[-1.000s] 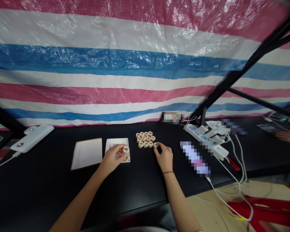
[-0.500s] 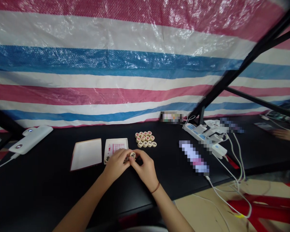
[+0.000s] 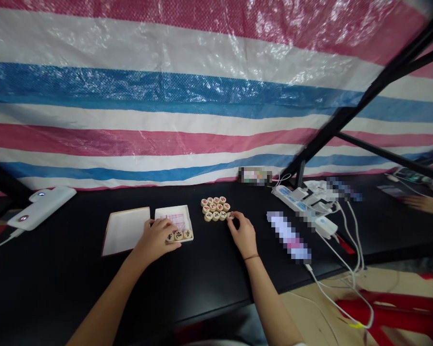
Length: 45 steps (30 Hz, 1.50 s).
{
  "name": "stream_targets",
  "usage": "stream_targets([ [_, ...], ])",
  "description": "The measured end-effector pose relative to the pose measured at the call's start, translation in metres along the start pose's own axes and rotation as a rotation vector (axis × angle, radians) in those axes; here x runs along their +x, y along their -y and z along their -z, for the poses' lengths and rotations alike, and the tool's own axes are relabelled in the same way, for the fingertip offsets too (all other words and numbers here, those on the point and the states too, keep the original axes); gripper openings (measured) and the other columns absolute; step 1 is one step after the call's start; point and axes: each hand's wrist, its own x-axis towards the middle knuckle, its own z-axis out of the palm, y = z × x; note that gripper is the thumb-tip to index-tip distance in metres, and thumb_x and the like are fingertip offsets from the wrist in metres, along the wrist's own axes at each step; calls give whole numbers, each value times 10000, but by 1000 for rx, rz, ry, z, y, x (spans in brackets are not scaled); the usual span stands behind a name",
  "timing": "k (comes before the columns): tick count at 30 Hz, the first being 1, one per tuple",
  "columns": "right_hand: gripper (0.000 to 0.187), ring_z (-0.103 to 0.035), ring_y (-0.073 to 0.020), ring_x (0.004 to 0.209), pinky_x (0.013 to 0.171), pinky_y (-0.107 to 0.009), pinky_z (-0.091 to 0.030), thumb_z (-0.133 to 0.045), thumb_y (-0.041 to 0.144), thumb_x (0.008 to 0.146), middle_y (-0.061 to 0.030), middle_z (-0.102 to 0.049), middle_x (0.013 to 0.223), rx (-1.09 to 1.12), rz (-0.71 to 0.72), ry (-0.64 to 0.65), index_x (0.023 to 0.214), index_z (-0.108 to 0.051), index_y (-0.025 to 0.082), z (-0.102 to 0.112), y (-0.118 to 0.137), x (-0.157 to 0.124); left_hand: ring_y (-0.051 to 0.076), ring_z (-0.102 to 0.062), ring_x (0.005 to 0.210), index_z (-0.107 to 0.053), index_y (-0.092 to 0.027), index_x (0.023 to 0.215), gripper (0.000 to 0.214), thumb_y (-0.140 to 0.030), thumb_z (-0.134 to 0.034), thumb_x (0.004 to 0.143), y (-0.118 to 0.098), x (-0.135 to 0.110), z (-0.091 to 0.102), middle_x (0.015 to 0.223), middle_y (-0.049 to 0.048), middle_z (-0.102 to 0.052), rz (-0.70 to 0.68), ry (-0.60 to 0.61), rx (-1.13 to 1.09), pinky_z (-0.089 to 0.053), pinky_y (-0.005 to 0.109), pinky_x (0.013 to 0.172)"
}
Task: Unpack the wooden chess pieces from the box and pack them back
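My left hand (image 3: 155, 242) grips the front left corner of a shallow white box (image 3: 188, 214), thumb along its front edge and fingers reaching inside. In that box lie a paper with red grid lines (image 3: 176, 220) and a row of black-marked Chinese chess pieces (image 3: 178, 235) along the front; the fingers may hide more. To the right, my right hand (image 3: 243, 233) pinches a Chinese chess piece (image 3: 230, 216) at the right end of the front row. Several other round pieces (image 3: 212, 207) stand in tight rows, red-marked behind and black-marked in front.
An open box lid (image 3: 126, 233) lies left of the white box. A white device (image 3: 43, 209) with a cable sits far left. On the right are a blurred phone (image 3: 288, 235), a power strip (image 3: 303, 206) with plugs and cables, and another person's hand (image 3: 426, 204).
My hands have parted. The right one has moved right and away from me, from the box to the end of the front row. The left has shifted left, baring more chess pieces.
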Motion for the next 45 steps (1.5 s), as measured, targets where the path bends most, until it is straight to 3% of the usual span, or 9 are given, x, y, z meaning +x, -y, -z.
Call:
stream_targets([
  [9,262,-582,-246,904,827,-386,-447,-493,348,865,-90,-675,961,-22,43,-32,1008,-625,173,-2,0,4,240,-548,1043,-661,-250,966,234,-407,-628,796,-6,2,-8,1067,37,-644,-4,-27,15,-289,416,935],
  [14,261,-560,-255,1001,881,-420,-437,-502,312,873,-118,-637,1034,-8,102,-209,1057,-622,171,4,30,-8,253,-537,1073,-656,-264,1017,326,-473,-656,765,-6,2,-6,1110,45,-632,-47,-35,23,-299,428,949],
  [16,239,-571,-234,990,887,-388,-450,-504,298,879,-99,-634,1017,67,226,-119,1059,-623,196,3,54,-18,272,-514,1097,-652,-272,1055,433,-547,-677,721,-4,2,-3,1153,57,-620,-62,-67,32,-303,432,953],
  [18,324,-561,-231,1063,908,-358,-457,-551,328,855,-104,-600,1144,120,397,90,1153,-591,209,-2,78,-25,271,-500,1092,-654,-276,1061,438,-574,-648,740,2,3,2,1163,57,-621,-61,-98,41,-312,427,940],
  [21,537,-564,-238,1067,894,-359,-472,-650,394,789,-113,-546,1257,101,545,340,1267,-512,191,-14,102,-27,239,-502,1010,-683,-262,968,286,-465,-497,890,12,4,9,1069,43,-657,-21,-101,58,-338,396,865],
  [24,629,-576,-245,985,851,-377,-484,-709,411,745,-107,-601,1124,61,574,468,1282,-487,168,-25,107,-18,228,-491,931,-704,-232,836,347,-345,-396,946,21,6,10,982,48,-660,27,-78,87,-344,379,796],
  [31,625,-578,-243,926,838,-375,-483,-738,402,732,-97,-622,1016,146,522,464,1254,-494,158,-35,97,-11,214,-477,885,-685,-200,708,332,-330,-449,902,26,3,7,926,49,-590,-5,-72,50,-354,374,789],
  [38,555,-600,-227,897,812,-354,-498,-750,344,724,-74,-628,972,245,460,435,1205,-522,184,-36,95,-16,224,-484,945,-638,-209,795,121,-288,-546,793,17,-3,22,940,26,-613,-23,45,-86,-351,392,866],
  [45,576,-589,-233,1001,880,-368,-490,-732,322,718,-90,-605,1095,288,487,425,1231,-507,192,-32,94,-16,204,-518,829,-602,-213,744,112,-315,-561,769,16,-5,30,789,7,-582,39,64,-129,-366,399,871],
])
